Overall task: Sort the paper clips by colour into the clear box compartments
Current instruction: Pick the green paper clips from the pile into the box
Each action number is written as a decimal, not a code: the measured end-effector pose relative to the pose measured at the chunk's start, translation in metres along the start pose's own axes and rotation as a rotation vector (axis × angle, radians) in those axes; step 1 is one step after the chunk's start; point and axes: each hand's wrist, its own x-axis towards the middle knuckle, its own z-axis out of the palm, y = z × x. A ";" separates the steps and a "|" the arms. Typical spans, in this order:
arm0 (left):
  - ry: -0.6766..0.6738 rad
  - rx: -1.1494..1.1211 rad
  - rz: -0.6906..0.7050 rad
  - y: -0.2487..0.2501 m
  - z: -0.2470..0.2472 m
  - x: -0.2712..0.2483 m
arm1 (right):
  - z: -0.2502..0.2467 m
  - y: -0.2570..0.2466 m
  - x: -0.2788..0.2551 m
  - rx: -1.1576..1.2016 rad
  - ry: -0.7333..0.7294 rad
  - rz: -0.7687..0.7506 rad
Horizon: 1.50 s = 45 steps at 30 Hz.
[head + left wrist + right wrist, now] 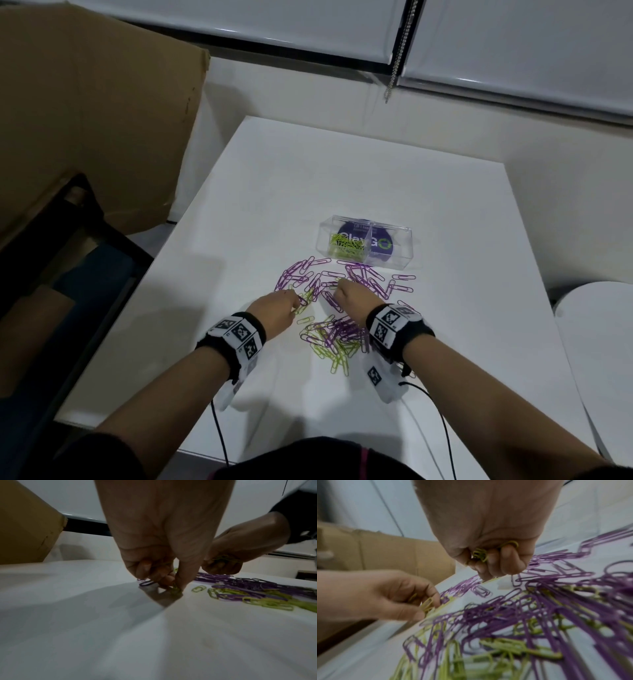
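Purple paper clips (363, 279) and green paper clips (337, 353) lie mixed on the white table (308, 178). Beyond them stands the clear box (366, 245), with green clips in its left compartment (344, 245). My left hand (286, 301) pinches green clips (175, 588) against the table at the pile's left edge. My right hand (352, 294) is curled over the pile's middle, and in the right wrist view it holds a bunch of green clips (481, 553) in its fingers. The box's right compartment (387, 246) shows no clips.
A large brown cardboard sheet (85, 120) leans left of the table. A white round object (596, 325) sits at the right. Window blinds with a bead chain (394, 65) lie behind. Cables (219, 431) trail from both wrist cameras over the near table edge.
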 end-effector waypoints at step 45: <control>-0.082 -0.060 0.120 -0.005 -0.004 0.003 | 0.001 0.005 -0.007 -0.340 -0.164 -0.157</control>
